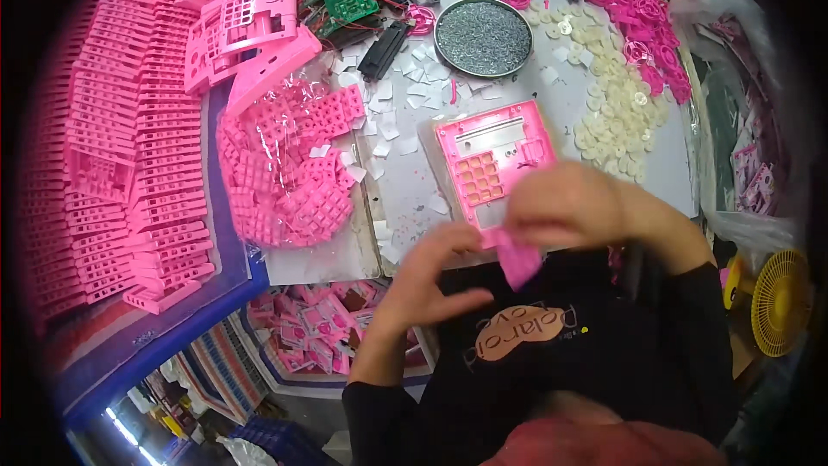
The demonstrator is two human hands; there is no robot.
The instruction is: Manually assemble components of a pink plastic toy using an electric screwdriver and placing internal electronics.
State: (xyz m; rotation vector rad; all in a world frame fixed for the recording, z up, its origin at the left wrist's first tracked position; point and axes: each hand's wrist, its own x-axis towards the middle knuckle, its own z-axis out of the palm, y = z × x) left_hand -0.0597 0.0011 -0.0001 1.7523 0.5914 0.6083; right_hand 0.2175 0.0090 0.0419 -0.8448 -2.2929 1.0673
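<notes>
A pink plastic housing (pixel 504 131) with a grid of square openings lies tilted on a pad at the table's front edge. My left hand (pixel 435 269) is by its lower left corner, thumb spread away from the fingers. My right hand (pixel 565 207) covers the housing's lower right part, with its fingers curled. Below those fingers a pink piece (pixel 519 261) sticks out past the housing's near edge; motion blur hides its exact shape. The right fingertips are partly hidden, but they appear closed on this piece.
Stacked pink housings (pixel 138 138) fill the left side, beside a clear bag of pink keypads (pixel 289 181). A round tin (pixel 484 36) holds small grey metal pieces. White discs (pixel 617 112) and magenta parts (pixel 634 0) lie right. Green circuit boards (pixel 352 2) lie behind; a yellow fan (pixel 779 302) stands right.
</notes>
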